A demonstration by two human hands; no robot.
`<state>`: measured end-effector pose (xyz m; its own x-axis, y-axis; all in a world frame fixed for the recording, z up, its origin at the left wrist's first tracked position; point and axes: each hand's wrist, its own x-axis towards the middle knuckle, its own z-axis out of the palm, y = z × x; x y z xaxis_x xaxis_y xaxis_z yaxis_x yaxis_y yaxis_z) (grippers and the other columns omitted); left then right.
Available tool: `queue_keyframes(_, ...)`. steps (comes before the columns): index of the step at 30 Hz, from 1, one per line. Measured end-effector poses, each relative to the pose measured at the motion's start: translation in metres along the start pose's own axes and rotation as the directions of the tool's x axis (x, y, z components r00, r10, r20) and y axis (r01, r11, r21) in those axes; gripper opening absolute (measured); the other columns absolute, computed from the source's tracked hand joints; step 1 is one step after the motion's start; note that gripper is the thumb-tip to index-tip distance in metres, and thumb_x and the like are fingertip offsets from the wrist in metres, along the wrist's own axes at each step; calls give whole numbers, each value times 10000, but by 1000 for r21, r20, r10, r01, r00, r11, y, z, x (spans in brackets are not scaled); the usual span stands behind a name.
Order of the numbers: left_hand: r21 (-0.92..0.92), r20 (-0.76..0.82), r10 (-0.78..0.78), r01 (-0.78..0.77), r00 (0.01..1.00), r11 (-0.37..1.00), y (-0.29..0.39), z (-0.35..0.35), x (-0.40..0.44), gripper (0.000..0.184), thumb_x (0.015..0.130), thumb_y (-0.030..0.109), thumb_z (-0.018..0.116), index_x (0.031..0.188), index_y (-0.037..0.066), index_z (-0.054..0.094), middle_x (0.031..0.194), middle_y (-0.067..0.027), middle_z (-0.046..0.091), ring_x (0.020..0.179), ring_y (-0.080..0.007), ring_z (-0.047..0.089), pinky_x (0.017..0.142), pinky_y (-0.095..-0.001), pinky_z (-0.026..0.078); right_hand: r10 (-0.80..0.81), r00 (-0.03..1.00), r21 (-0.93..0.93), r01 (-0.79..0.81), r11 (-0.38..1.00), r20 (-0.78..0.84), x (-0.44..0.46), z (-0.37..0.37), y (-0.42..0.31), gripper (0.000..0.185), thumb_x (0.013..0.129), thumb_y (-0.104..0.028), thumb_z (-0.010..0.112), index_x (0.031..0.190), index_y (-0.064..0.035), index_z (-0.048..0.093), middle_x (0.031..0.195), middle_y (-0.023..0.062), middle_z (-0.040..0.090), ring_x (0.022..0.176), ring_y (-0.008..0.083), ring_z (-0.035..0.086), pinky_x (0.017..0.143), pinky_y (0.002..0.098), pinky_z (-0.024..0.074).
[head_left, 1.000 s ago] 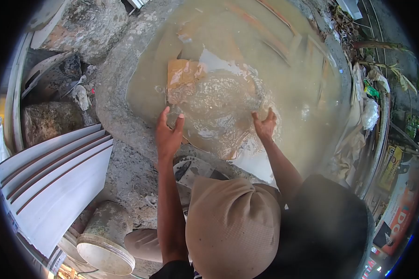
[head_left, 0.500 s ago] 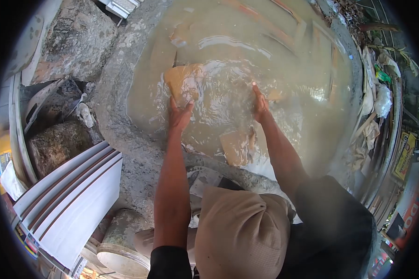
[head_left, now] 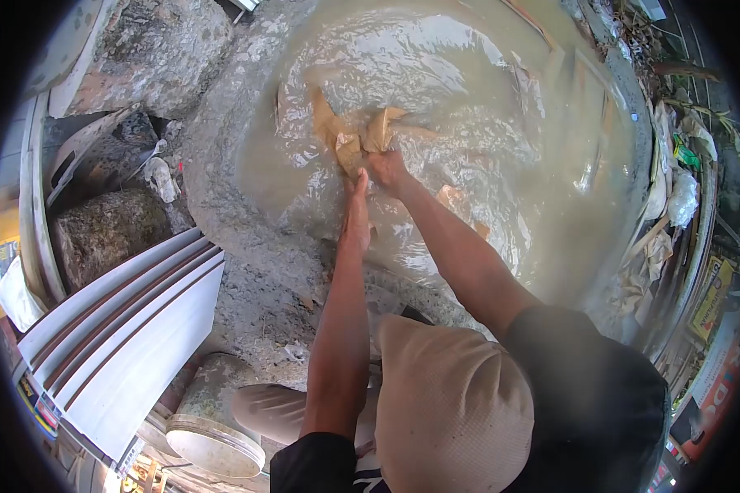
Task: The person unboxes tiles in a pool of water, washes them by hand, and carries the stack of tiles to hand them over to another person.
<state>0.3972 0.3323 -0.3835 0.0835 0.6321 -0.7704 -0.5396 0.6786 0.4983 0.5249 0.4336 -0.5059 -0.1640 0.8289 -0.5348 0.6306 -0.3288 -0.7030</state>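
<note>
Brown sheet (head_left: pixel 348 154): wet, creased, bent up in flaps, partly under murky water (head_left: pixel 575 246). Right hand (head_left: pixel 389 171) clenched on it. Left hand (head_left: pixel 357 214) alongside, can't tell if gripping.

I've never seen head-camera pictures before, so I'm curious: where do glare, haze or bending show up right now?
Head view: pale glare breaks up the rippled, muddy water beyond the left hand and right hand; a hazy smudge softens the black right sleeve and water beside it; edges of the stacked white panels look bowed, and the corners go black.
</note>
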Motion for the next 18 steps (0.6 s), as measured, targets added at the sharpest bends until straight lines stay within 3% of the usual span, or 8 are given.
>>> queue_keyframes(4,-160,5,94,-92,996,983,6,-14,-31,1053,974,771,557,1719,135,171,1741,-107,264,1569,-368,310,1216,-698,232,57,988,447,14,895,-145,-54,11,-71,476,828,-269,739,1151,81,730,1137,282,754,1055,392,749,885,479,586)
queue_keyframes(7,-312,59,57,-36,997,949,37,-12,-57,1066,954,809,548,1718,165,177,1707,-113,325,1525,-403,386,1179,-721,289,-24,992,28,28,999,-125,-107,-11,-118,444,816,-273,752,1107,62,736,1067,302,752,1035,445,739,862,493,590)
queue_keyframes(10,-189,-61,-8,-4,998,982,56,1,-56,787,924,615,724,1513,136,518,1451,-100,580,1318,-274,582,1032,-495,496,8,983,-483,84,871,185,-151,-30,-158,388,820,-254,745,1078,36,743,980,292,749,1001,490,720,869,506,586)
queue_keyframes(11,-101,-100,-33,22,994,995,60,5,-56,681,923,548,759,1432,120,615,1367,-87,648,1258,-231,621,974,-431,544,-77,972,-472,176,864,222,-165,-34,-159,383,822,-251,740,1076,36,738,997,290,746,1012,489,716,888,514,579)
queue_keyframes(12,-163,-82,-117,102,990,981,61,2,-53,484,868,354,811,1266,98,711,1197,-69,715,1072,-198,693,871,-369,561,-164,952,-459,271,846,259,-177,-38,-159,378,825,-248,736,1074,36,734,1013,287,744,1023,488,712,907,522,572)
queue_keyframes(13,-176,-83,-137,121,987,977,56,1,-51,464,860,306,803,1252,77,707,1178,-79,717,1023,-213,702,849,-380,568,-252,921,-442,366,819,297,-187,-41,-159,373,827,-245,731,1072,37,730,1030,284,741,1033,487,708,927,531,566)
queue_keyframes(16,-214,-107,-186,160,977,964,22,-17,-34,427,838,166,771,1229,13,689,1142,-111,720,915,-249,726,801,-408,591,-166,892,-359,332,872,421,-217,-57,-149,437,864,-275,765,1181,23,731,1264,318,688,1219,440,664,1049,489,537)
queue_keyframes(18,-253,-141,-192,152,971,956,-4,-31,-14,428,827,78,737,1235,-31,668,1149,-136,714,898,-264,735,795,-420,610,-295,921,-16,309,951,255,-242,-71,-121,516,912,-307,761,1300,25,688,1404,316,617,1369,420,567,1156,472,452)
